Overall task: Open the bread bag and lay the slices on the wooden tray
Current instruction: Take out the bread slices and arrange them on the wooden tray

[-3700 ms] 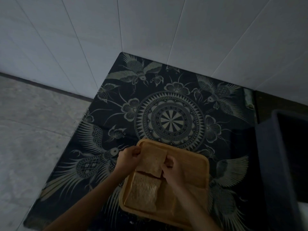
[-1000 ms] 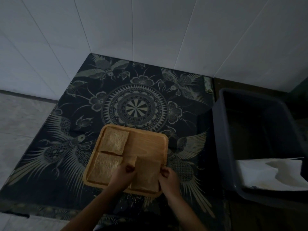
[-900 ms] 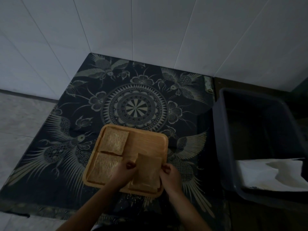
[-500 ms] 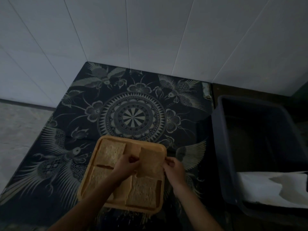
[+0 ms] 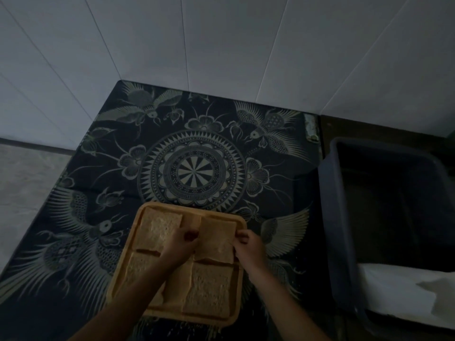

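Setting the fourth slice (image 5: 218, 238) onto the tray (image 5: 240, 286), both hands' fingers (image 5: 242, 236) pinching its sides, probably just needing letting go next.

1. You're in a dim home kitchen corner: white tiled walls (image 5: 221, 45) meet behind a table under a dark patterned cloth (image 5: 192, 168).
2. Bread slices on a wooden tray (image 5: 138, 244) near you; dark plastic tub (image 5: 330, 193) at right.

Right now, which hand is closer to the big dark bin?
Right. The right hand is at the tray's edge on the side toward the bin; the left hand is over the tray's middle.
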A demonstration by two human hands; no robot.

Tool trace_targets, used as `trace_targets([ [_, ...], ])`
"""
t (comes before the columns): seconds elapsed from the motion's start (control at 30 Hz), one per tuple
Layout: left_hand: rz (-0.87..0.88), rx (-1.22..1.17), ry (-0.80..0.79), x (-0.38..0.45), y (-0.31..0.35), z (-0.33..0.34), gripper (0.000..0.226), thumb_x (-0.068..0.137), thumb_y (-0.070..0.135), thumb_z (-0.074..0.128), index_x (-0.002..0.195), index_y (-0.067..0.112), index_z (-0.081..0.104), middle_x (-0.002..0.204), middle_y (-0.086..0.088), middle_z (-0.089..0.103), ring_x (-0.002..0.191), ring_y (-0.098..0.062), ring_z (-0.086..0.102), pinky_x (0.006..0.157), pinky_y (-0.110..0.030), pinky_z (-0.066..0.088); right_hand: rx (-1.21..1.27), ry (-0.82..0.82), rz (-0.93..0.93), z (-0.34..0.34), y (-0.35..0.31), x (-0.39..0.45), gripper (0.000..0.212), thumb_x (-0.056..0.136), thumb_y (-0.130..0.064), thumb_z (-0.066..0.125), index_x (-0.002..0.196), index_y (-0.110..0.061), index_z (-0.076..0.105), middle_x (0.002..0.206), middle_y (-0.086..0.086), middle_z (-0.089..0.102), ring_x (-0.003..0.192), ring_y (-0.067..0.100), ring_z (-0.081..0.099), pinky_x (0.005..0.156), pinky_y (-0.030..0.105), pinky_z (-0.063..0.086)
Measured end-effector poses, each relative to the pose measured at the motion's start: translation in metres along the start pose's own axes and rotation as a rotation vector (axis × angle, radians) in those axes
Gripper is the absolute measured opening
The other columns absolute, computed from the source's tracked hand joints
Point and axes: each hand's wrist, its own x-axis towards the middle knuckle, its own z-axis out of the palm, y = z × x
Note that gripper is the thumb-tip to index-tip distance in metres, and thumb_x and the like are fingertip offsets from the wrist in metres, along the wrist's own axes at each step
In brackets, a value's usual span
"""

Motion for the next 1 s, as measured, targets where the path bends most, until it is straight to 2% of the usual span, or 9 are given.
trace_targets([
  [0.13,0.008,-0.027,-0.048,-0.006,-0.003,-0.003,0.027,0.088,0.009,0.07,0.113,0.014,0.077,0.099,-0.002,0.08,0.093,-0.015,0.074,0.092,-0.041,0.06,-0.092,0.031,-0.047,0.001,0.001,-0.001,0.03,0.093,-0.034,0.071,0.118,-0.018,0.067,0.109,-0.002,0.071,0.098,0.013,0.068,0.089,0.041,0.06],
  [0.3,0.009,0.002,-0.043,-0.01,-0.004,-0.003,0.032,0.089,0.007,0.069,0.118,0.017,0.074,0.094,-0.003,0.078,0.089,-0.017,0.074,0.09,-0.042,0.061,-0.151,0.042,-0.094,0.001,0.002,-0.011,0.029,0.094,-0.031,0.07,0.12,-0.018,0.067,0.108,-0.005,0.07,0.096,0.01,0.067,0.088,0.035,0.059],
  [0.43,0.025,0.023,-0.051,-0.012,-0.003,-0.004,0.034,0.088,0.007,0.068,0.12,0.018,0.073,0.092,0.002,0.075,0.09,-0.015,0.071,0.088,-0.035,0.058,-0.199,0.053,-0.152,0.002,0.003,-0.016,0.03,0.092,-0.025,0.072,0.12,-0.015,0.068,0.093,-0.011,0.064,0.081,0.001,0.062,0.068,0.015,0.05],
  [0.53,0.031,0.025,-0.05,-0.014,-0.003,-0.005,0.035,0.089,0.008,0.068,0.123,0.017,0.071,0.093,0.005,0.072,0.09,-0.011,0.068,0.087,-0.03,0.055,-0.243,0.076,-0.174,0.002,0.002,-0.016,0.028,0.091,-0.025,0.072,0.118,-0.016,0.069,0.092,-0.011,0.064,0.077,-0.004,0.058,0.063,0.009,0.043],
  [0.7,0.031,0.014,-0.066,-0.016,-0.006,-0.007,0.039,0.091,0.01,0.067,0.129,0.02,0.067,0.101,0.007,0.07,0.095,-0.007,0.067,0.087,-0.029,0.056,-0.28,0.091,-0.199,0.001,0.001,-0.018,0.029,0.09,-0.026,0.072,0.117,-0.016,0.07,0.096,-0.006,0.07,0.076,-0.002,0.059,0.062,0.01,0.043],
  [0.8,0.049,0.04,-0.093,-0.017,-0.006,-0.009,0.041,0.092,0.012,0.065,0.132,0.018,0.063,0.109,0.003,0.071,0.097,-0.006,0.068,0.084,-0.025,0.056,-0.302,0.103,-0.22,-0.004,0.001,-0.019,0.028,0.092,-0.024,0.068,0.119,-0.016,0.07,0.094,-0.009,0.068,0.072,-0.009,0.055,0.062,0.008,0.043],
  [0.87,0.076,0.1,-0.081,-0.018,-0.003,-0.01,0.041,0.093,0.017,0.065,0.134,0.018,0.061,0.116,-0.001,0.071,0.1,-0.009,0.067,0.087,-0.028,0.055,-0.325,0.112,-0.237,-0.009,-0.001,-0.023,0.026,0.094,-0.023,0.066,0.119,-0.016,0.07,0.101,-0.006,0.072,0.078,-0.001,0.061,0.07,0.017,0.05],
  [0.93,0.126,0.165,-0.058,-0.02,0.001,-0.011,0.041,0.095,0.024,0.063,0.136,0.02,0.06,0.119,0.0,0.071,0.1,-0.008,0.066,0.083,-0.025,0.052,-0.341,0.127,-0.273,-0.016,-0.005,-0.027,0.025,0.096,-0.023,0.064,0.12,-0.016,0.07,0.108,-0.001,0.074,0.093,0.01,0.066,0.081,0.027,0.054],
  [1.0,0.164,0.202,-0.041,-0.023,0.006,-0.013,0.043,0.095,0.026,0.063,0.138,0.022,0.059,0.122,0.0,0.07,0.101,-0.009,0.065,0.084,-0.026,0.052,-0.346,0.131,-0.323,-0.025,-0.009,-0.031,0.025,0.097,-0.023,0.063,0.12,-0.015,0.069,0.108,0.001,0.073,0.099,0.015,0.068,0.086,0.034,0.057],
])
